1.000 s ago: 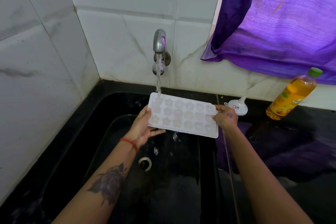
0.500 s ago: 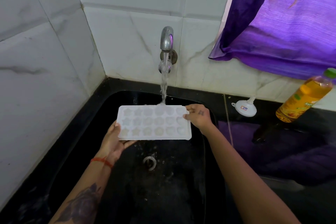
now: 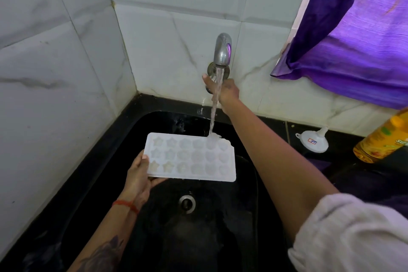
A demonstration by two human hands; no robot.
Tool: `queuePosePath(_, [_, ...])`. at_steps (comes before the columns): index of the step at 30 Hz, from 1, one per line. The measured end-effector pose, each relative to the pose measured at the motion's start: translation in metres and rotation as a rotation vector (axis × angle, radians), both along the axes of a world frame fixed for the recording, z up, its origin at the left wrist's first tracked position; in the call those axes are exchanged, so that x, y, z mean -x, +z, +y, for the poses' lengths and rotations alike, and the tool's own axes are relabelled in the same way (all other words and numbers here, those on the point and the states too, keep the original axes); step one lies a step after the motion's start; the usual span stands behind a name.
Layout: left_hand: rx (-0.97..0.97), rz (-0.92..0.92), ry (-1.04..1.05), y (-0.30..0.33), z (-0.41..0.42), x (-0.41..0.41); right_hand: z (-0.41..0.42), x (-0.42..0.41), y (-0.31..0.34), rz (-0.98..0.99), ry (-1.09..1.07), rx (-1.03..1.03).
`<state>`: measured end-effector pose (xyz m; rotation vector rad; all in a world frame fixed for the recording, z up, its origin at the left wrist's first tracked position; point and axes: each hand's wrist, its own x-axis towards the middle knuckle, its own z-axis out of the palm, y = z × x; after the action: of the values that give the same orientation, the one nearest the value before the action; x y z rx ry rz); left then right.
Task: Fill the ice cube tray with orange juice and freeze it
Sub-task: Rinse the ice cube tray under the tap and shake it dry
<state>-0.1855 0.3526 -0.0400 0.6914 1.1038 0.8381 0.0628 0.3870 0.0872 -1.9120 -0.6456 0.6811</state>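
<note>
Currently one white tray (image 3: 191,157) sits over the black sink (image 3: 123,130), held only at its 9 o'clock end by the left hand (image 3: 141,176), thumb on top, fingers curled underneath and mostly hidden. Eighteen molds, three rows of six, shapes blurry under water. Stream (image 3: 215,104) from the single tap (image 3: 223,51) hits the tray's far edge near 1 o'clock. Right hand (image 3: 223,89) is up at 12 o'clock by the tap base, well apart from tray; fingers blocked by the stream, so its grip cannot be told. One juice bottle (image 3: 379,141) at 3 o'clock, cut off by the frame. One white funnel (image 3: 314,141) beside it. Purple curtain (image 3: 353,40) at 2 o'clock.
</note>
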Motion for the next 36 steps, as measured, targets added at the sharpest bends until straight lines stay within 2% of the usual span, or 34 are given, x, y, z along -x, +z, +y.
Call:
queuePosePath(5, [0.014,-0.028,-0.002,-0.001,-0.003,-0.006,0.023,-0.008,-0.007,-0.092,-0.019,0.033])
queuePosePath(10, [0.019,-0.032,-0.014,-0.001,-0.008,-0.010,0.015,-0.009,-0.003,0.299,-0.013,-0.157])
queuePosePath(14, [0.011,-0.046,-0.027,0.003,-0.012,-0.010,0.007,-0.016,0.005,0.407,0.127,-0.111])
queuePosePath(16, [0.010,-0.056,-0.024,0.005,-0.012,-0.010,-0.006,-0.019,0.004,0.288,0.222,0.006])
queuePosePath(20, [-0.002,-0.043,-0.031,0.005,-0.012,-0.009,-0.069,-0.015,-0.030,-0.353,0.305,0.396])
queuePosePath(21, [-0.003,-0.044,-0.034,0.004,-0.012,-0.009,-0.089,-0.015,-0.043,-0.408,0.272,0.456])
queuePosePath(22, [0.003,-0.046,-0.036,0.002,-0.014,-0.009,-0.112,-0.013,-0.055,-0.357,0.231,0.488])
queuePosePath(25, [0.069,-0.081,-0.042,-0.005,-0.022,-0.010,-0.166,-0.002,-0.080,0.175,0.209,0.383])
queuePosePath(26, [0.093,-0.096,-0.051,-0.008,-0.025,-0.011,-0.178,0.002,-0.084,0.281,0.209,0.308])
queuePosePath(27, [0.118,-0.111,-0.061,-0.010,-0.029,-0.012,-0.186,0.005,-0.085,0.302,0.189,0.238])
queuePosePath(29, [0.168,-0.150,-0.064,-0.013,-0.038,-0.014,-0.195,0.007,-0.079,0.240,0.132,0.131])
queuePosePath(32, [0.222,-0.160,-0.068,-0.016,-0.049,-0.020,-0.200,0.009,-0.055,0.109,0.118,0.095])
queuePosePath(36, [0.285,-0.028,-0.186,-0.016,-0.061,-0.031,-0.203,0.016,-0.015,-0.093,0.114,0.079])
